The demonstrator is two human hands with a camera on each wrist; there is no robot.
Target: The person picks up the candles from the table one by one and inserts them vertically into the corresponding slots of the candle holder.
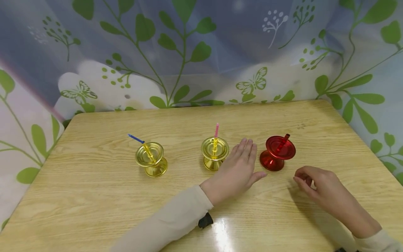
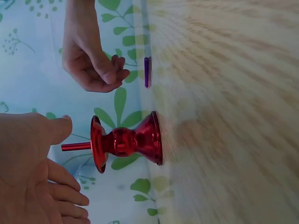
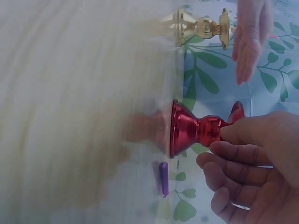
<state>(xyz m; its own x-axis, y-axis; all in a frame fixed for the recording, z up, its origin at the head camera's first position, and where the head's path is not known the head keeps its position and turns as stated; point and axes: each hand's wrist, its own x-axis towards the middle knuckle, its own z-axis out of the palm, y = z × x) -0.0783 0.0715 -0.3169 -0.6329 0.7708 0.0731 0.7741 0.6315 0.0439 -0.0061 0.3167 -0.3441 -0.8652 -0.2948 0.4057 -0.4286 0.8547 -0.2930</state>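
Note:
My left hand (image 1: 237,168) reaches with straight fingers between the middle gold candle holder (image 1: 212,165) and the red candle holder (image 1: 271,161), holding nothing. Its fingers overlap the edge of the gold holder's base in the head view. A pink candle (image 1: 216,130) stands upright in that gold holder. My right hand (image 1: 327,190) hovers right of the red holder, fingers loosely curled around nothing. Only a bare red tube (image 2: 76,147) rises from the red holder's dish. A purple candle (image 2: 147,72) lies on the table near my right hand, hidden in the head view.
Another gold candle holder (image 1: 156,169) stands at the left with a blue candle (image 1: 136,138) leaning to the left in it. Everything is on a light wooden table (image 1: 94,196). A leaf-patterned curtain (image 1: 220,84) hangs behind the table's back edge.

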